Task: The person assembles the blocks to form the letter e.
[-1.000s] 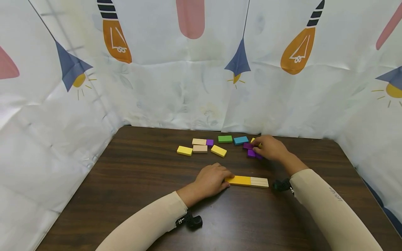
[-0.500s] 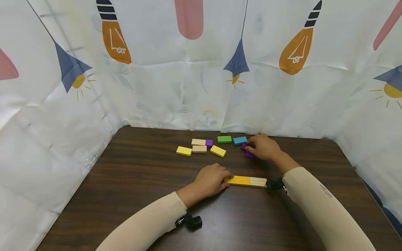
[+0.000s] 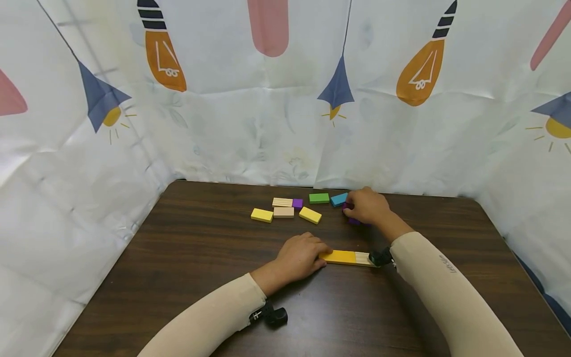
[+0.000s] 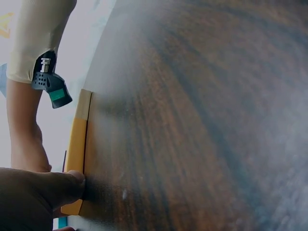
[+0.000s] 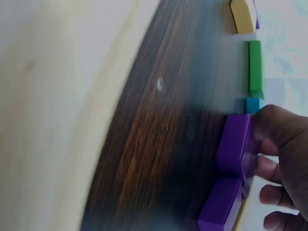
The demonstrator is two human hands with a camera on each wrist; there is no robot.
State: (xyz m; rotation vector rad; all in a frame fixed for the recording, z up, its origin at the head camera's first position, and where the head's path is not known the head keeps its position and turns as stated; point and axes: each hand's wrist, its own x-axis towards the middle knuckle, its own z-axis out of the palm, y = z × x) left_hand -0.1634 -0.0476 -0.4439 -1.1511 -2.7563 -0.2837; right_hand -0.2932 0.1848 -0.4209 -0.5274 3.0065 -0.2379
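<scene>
Near centre: we note left hand (image 3: 300, 258) resting, fingers straight, fingertips pressing orange block (image 3: 340, 257) butted to natural wood block (image 3: 362, 258). Far right: right hand (image 3: 367, 206) pinching purple blocks (image 5: 234, 144) beside blue block (image 3: 338, 199). We judge blocks light, rigid, smooth (may slip); grip long edges.

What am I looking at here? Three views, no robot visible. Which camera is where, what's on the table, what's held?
No machine: a person works bare-handed, wearing three cameras. The head view looks down at a dark wooden table. The other two sit on the wrists. The left hand rests its fingers on the end of an orange block joined to a natural wood block. The right hand has its grip on purple blocks, beside a blue block. Loose green, yellow and wood pieces lie further back.
</scene>
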